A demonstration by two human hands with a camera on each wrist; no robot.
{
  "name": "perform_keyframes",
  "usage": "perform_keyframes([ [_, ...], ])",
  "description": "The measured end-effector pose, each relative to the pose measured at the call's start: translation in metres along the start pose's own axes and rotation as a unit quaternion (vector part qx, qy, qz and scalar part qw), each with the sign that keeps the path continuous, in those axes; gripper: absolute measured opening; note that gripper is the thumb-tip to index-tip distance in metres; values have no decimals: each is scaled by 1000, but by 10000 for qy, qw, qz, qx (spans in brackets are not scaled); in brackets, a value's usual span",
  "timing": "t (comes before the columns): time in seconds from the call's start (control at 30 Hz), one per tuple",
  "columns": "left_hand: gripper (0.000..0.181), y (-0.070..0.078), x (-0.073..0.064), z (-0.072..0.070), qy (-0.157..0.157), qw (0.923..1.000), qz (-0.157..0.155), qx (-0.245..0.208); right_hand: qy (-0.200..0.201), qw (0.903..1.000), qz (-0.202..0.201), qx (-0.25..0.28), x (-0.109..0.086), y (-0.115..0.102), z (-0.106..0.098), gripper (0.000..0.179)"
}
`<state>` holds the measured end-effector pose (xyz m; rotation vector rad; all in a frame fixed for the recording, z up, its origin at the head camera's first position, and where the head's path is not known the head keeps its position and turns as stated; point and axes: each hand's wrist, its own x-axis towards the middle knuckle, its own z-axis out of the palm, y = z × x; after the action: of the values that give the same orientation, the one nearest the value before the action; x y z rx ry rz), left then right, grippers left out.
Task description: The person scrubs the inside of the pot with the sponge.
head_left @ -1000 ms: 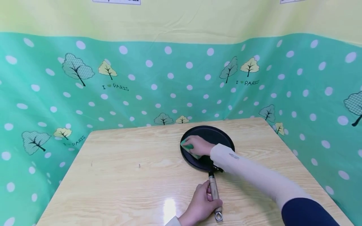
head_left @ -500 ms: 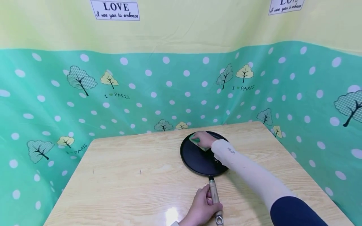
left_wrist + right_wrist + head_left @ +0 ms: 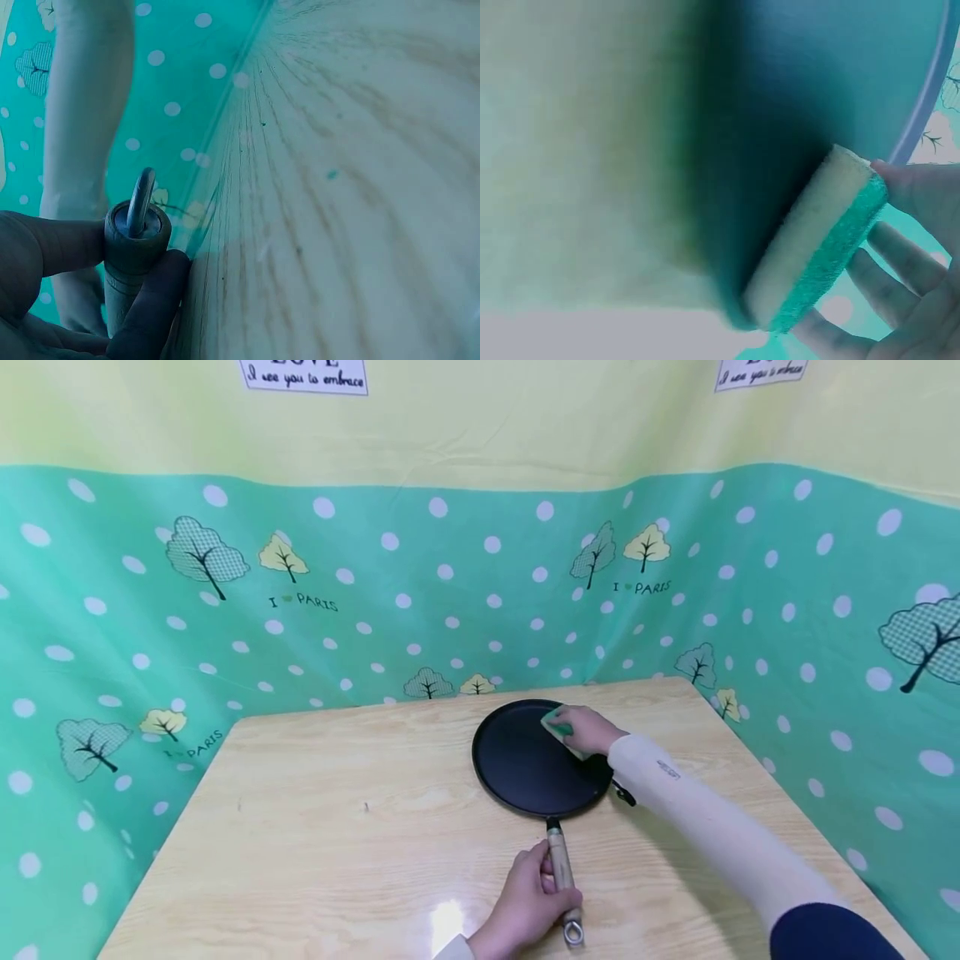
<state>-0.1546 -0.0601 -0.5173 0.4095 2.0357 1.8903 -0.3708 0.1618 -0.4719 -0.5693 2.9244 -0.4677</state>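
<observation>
A round black frying pan lies on the table, its wooden handle pointing toward me. My left hand grips that handle near its end; in the left wrist view, thumb and fingers close round the wood below a metal hanging loop. At the pan's right side, my right hand holds a sponge against the inner surface. The right wrist view shows the sponge with a pale body and a green scouring layer, pinched between thumb and fingers.
The wood-grain table extends left of the pan. A green polka-dot curtain with printed trees stands behind and along both sides. My right sleeve crosses over the table's right part.
My right hand with the sponge has gone from the pan's left side, over its far part, to its right side. My left hand keeps its grip on the handle; the view tilted slightly.
</observation>
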Motion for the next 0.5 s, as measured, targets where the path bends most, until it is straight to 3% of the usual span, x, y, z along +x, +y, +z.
perform_keyframes([
  [0.17, 83, 0, 2, -4, -21, 9999, 25, 155, 173, 9998, 36, 36, -27, -8, 5, 50],
  [0.37, 84, 1, 3, -6, 13, 9996, 52, 272, 529, 9980, -322, 108, -55, -30, 17, 49],
  [0.5, 82, 0, 2, -5, -76, 9998, -32, 206, 504, 9967, -574, 288, -69, -46, 27, 49],
])
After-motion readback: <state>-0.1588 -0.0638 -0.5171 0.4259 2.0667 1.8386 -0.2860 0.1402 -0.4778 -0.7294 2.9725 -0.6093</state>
